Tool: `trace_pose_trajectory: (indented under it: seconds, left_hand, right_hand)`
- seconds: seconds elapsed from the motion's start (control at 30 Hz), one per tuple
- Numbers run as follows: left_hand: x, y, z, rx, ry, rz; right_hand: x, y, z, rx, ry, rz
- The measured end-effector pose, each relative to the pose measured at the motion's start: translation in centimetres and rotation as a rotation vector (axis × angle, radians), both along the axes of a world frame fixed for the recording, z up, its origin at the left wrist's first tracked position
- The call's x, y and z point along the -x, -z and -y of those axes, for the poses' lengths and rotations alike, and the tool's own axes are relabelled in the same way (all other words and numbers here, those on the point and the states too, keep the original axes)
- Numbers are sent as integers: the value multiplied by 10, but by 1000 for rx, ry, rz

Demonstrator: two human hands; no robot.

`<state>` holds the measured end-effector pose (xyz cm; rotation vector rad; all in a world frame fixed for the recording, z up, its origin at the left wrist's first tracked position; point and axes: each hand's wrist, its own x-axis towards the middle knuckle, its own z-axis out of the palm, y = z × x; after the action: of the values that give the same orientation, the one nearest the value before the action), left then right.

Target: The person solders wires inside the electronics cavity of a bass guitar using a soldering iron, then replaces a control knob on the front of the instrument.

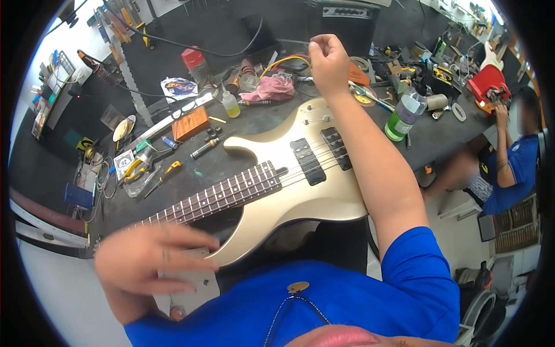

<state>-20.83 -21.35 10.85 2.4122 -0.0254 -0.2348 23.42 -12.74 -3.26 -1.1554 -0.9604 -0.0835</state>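
A gold electric bass guitar (300, 201) lies face up across the dark workbench, its fretted neck (214, 194) pointing to the lower left. My right hand (330, 62) is raised beyond the far edge of the body, with fingers curled and thumb and forefinger pinched together. Whatever they hold, if anything, is too small to make out. My right forearm crosses over the bridge end of the bass and hides part of it. Close to the near side of the neck is my left hand (151, 258), blurred by motion, its fingers spread and holding nothing visible.
Beyond the neck lie a yellow-handled screwdriver (163, 178), pliers (136, 172), a wooden block (190, 124) and a small bottle of yellowish liquid (230, 105). A pink cloth (276, 88), an amplifier (342, 29) and a green-liquid spray bottle (400, 124) stand farther back. Another person (509, 168) sits right.
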Motion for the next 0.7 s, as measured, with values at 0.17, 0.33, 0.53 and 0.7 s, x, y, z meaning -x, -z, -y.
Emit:
trace_pose_trajectory:
  seconds: [0.17, 0.33, 0.53, 0.7]
  left_hand:
    - [96, 104, 51, 698, -161, 42]
    - [152, 213, 89, 286, -893, -614]
    - [165, 366, 121, -466, -416, -619]
    - [181, 406, 98, -102, -463, -475]
  right_hand:
    - [7, 8, -17, 58, -67, 7]
    - [9, 2, -1, 98, -180, 5]
    - [15, -3, 1, 265, 41, 264]
    - [14, -2, 1, 255, -131, 90]
